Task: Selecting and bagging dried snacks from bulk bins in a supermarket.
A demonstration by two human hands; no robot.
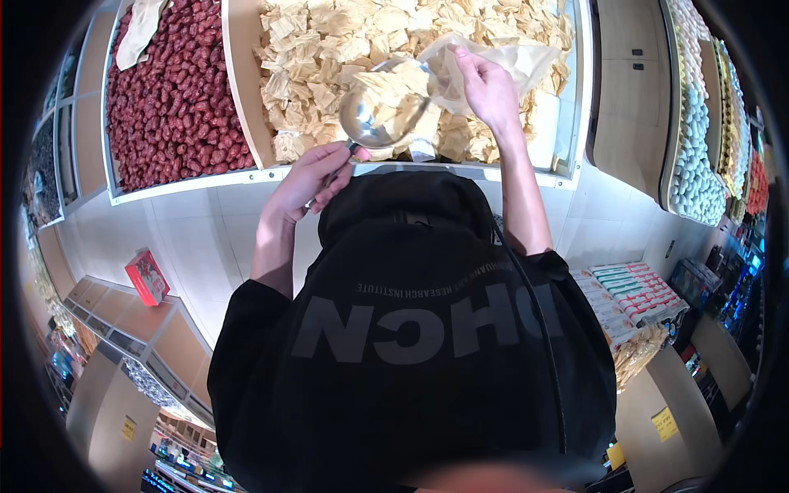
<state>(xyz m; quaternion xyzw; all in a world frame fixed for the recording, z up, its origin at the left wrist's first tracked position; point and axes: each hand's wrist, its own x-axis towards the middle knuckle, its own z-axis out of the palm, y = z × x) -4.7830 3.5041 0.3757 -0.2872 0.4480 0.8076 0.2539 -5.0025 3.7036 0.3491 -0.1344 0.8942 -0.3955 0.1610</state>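
Note:
My left hand (320,175) grips the dark handle of a round metal scoop (357,120). Pale, crinkled dried sheets (397,86), which look like tofu skin, lie in the scoop bowl. A translucent plastic bag (453,74) hangs from my right hand (490,86), pinched between thumb and fingers, with its near side close to the scoop's right rim. Both hands are over a display bin (243,74) filled with more of the same loose dried pieces (308,46). Whether anything is inside the bag cannot be made out.
Left of a wooden divider lies a compartment of dried red dates (179,111), with a pale cloth-like item (138,34) on top. A red box (148,277) stands on a cabinet at left. Wrapped goods (696,160) fill a display at right; stacked boxes (635,289) sit lower right.

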